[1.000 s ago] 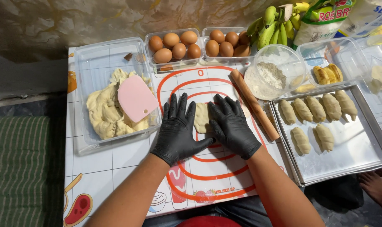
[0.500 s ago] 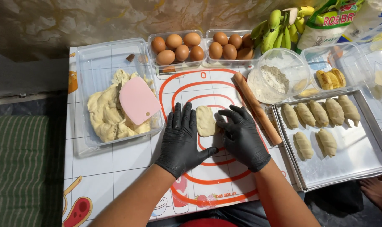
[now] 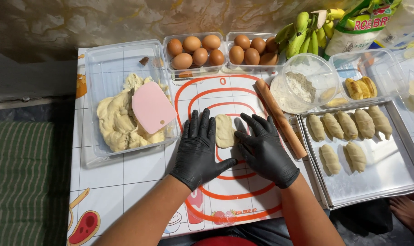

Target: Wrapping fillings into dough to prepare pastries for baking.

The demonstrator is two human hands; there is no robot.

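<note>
While lying flat on the white baking mat with red rings (image 3: 225,191), flanking the pale oval dough piece (image 3: 224,130): left black-gloved hand (image 3: 198,150), fingers spread apart, touching its left edge; right black-gloved hand (image 3: 264,151), fingers splayed, pressing its right edge; wooden rolling pin (image 3: 280,117) resting just beyond.

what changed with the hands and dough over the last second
The left hand and right hand slid apart, from covering the dough piece to lying flat on either side of it, so it now shows as a flattened oval on the baking mat. Nothing was picked up. The rolling pin, pink scraper and tray stayed put.
</note>
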